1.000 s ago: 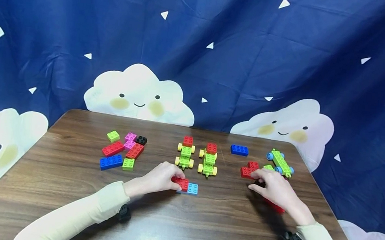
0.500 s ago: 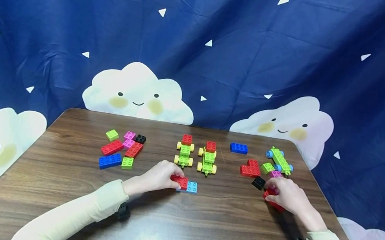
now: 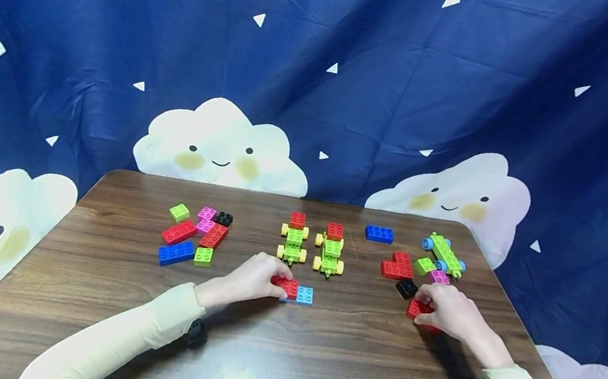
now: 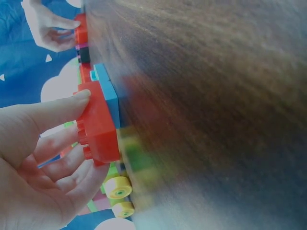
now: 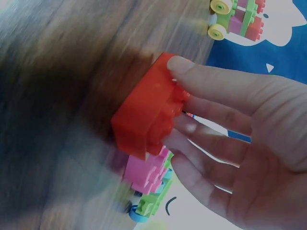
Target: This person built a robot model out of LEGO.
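In the head view, my left hand [image 3: 256,281] holds a red brick [image 3: 288,287] at its left end. This brick sits over the left part of a light blue plate [image 3: 305,295], whose right studs show. The left wrist view has my thumb on one side of the red brick [image 4: 98,124] and fingers on its other side. At the right of the table, my right hand [image 3: 450,309] grips another red brick [image 3: 417,309], partly covered by the hand. In the right wrist view, the thumb presses one end of this red brick [image 5: 148,103], with fingers curled behind it.
Two green cars with yellow wheels [image 3: 293,247] stand mid-table. By my right hand lie a black brick [image 3: 406,288], a pink brick [image 3: 439,277], red bricks [image 3: 397,268] and a blue-wheeled green base [image 3: 445,255]. Several loose bricks [image 3: 179,233] lie at left.
My right hand has left the black brick and moved right and nearer to the red brick, which has since shifted slightly left. My left hand stays on its brick.
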The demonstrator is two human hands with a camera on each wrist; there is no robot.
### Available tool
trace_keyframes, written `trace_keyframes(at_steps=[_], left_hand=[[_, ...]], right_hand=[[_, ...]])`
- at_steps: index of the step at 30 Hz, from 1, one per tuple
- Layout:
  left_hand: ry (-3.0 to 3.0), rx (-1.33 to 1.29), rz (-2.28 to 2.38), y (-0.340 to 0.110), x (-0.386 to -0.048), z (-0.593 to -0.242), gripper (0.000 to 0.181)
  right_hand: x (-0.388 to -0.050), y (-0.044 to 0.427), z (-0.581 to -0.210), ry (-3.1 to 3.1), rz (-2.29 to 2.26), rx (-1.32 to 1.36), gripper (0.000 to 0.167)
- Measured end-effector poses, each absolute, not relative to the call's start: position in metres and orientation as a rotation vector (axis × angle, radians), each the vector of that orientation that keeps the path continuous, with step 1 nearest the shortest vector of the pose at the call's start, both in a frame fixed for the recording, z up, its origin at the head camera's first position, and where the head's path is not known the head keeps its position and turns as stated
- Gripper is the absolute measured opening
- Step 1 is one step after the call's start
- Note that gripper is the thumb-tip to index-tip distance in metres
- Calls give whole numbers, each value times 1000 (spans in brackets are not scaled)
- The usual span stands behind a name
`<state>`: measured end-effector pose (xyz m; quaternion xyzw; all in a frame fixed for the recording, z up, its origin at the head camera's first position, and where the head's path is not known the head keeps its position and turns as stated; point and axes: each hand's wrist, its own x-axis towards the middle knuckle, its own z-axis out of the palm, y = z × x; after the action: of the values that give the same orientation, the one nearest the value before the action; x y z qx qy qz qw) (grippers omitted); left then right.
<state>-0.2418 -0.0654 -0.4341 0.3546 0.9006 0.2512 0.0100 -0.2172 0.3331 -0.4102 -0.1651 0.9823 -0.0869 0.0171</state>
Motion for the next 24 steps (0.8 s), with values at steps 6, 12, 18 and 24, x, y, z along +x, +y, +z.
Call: trace_keyframes(at_steps=[6,12,18,24], left_hand=[[2813,1098,777,-65,-243,-436,26],[2821,1119,780,-65,-244,-436,26],[2813,1118,792,-65,-243,-435,25],[2804,1094,793,-65,-243,-434,25]], right_hand=[[-216,331,-411,3023,-250,-546,27],[-217,316,-405,3042,-234,-656,28],[-221,291,-402,3061,-241,-795,31],[-225,256,-406,3006,-264,-880,30]])
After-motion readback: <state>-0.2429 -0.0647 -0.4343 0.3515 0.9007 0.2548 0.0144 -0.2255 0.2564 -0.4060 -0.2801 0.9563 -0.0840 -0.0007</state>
